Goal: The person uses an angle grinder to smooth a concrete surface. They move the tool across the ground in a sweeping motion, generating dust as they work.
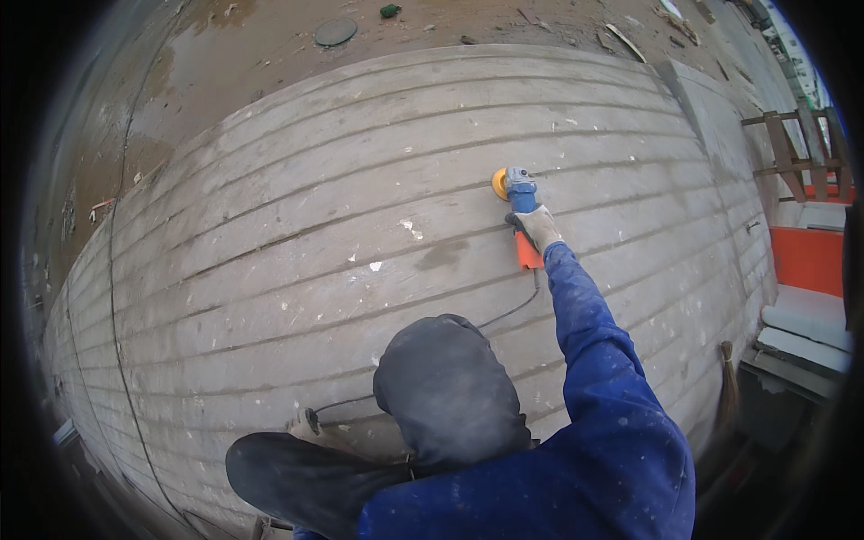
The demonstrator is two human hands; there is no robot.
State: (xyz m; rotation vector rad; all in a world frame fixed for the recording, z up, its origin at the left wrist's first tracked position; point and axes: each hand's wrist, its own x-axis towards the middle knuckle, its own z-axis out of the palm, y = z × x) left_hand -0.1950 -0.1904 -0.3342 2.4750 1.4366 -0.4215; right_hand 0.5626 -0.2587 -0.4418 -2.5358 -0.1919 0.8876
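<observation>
My right hand [542, 225], in a pale glove, grips a blue and orange angle grinder [522, 189] with a yellow disc [499, 184], held out over the grey concrete steps [360, 216]. A dark power cord [499, 317] runs from the grinder's end toward my lower left, passing behind my dark-trousered knee. My gloved left hand [306, 425] is low beside the other knee, closed on the cord, and is partly hidden by my leg.
Loose cables [115, 315] cross the steps at left. Wet muddy ground [225, 40] with debris lies beyond. At right are a wooden frame [787, 148], orange panels [805, 256], white boards [805, 315] and a straw broom [727, 387].
</observation>
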